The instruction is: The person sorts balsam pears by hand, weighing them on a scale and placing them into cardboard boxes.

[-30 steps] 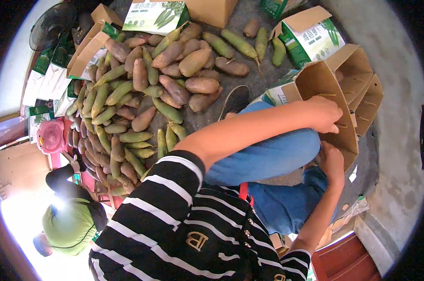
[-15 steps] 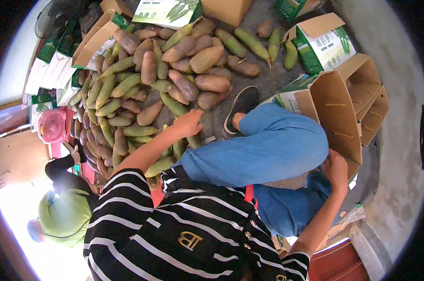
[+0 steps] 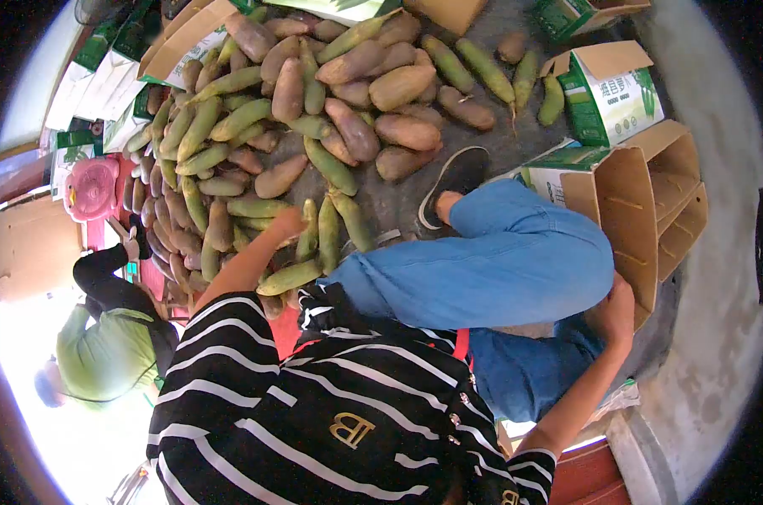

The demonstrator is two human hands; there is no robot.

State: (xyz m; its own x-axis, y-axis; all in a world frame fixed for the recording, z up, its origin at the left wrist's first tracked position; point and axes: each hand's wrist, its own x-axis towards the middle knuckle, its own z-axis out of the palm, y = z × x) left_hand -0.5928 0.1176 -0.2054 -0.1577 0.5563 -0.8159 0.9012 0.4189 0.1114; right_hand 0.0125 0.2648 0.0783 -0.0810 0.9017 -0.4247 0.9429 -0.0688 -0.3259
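Note:
My left hand (image 3: 287,224) is over the near part of a large radish pile, beside a green radish (image 3: 307,231). Its fingers are mostly hidden and seem bent downward; whether they grip a radish cannot be seen. Two more green radishes, one (image 3: 329,234) upright in view and one (image 3: 352,222) slanted, lie just right of it. My right hand (image 3: 615,308) is beyond my bent knee, at the lower edge of an open cardboard carton (image 3: 626,210). Its fingers are curled against that edge, the tips partly hidden.
Green-and-white printed cartons stand at right (image 3: 610,93) and upper left (image 3: 179,46). My shoe (image 3: 456,181) is on the dark floor between radishes and carton. A pink plastic stool (image 3: 93,189) is at left, near another person in a green top (image 3: 104,353). A concrete wall (image 3: 718,252) borders the right.
My left hand has moved left, away from the radishes near my knee, uncovering them. My right hand stays by the carton edge. The whole view has shifted slightly.

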